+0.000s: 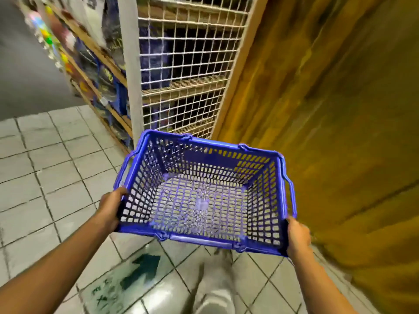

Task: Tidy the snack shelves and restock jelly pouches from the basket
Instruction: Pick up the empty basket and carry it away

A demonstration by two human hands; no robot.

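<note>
A blue plastic basket (229,152) hangs in front of me above the tiled floor, and nothing lies inside it. My left hand (111,208) grips its near left corner. My right hand (298,236) grips its near right corner. The basket's handles are folded down along the rim. Snack shelves (95,64) with blurred packets run along the upper left. No jelly pouches can be made out.
A white wire-mesh panel (186,64) on a post closes the shelf end straight ahead. A yellow-brown wooden wall (340,109) fills the right side. Grey floor tiles (45,166) with a dark arrow marking (140,270) lie below. My leg (215,288) shows under the basket.
</note>
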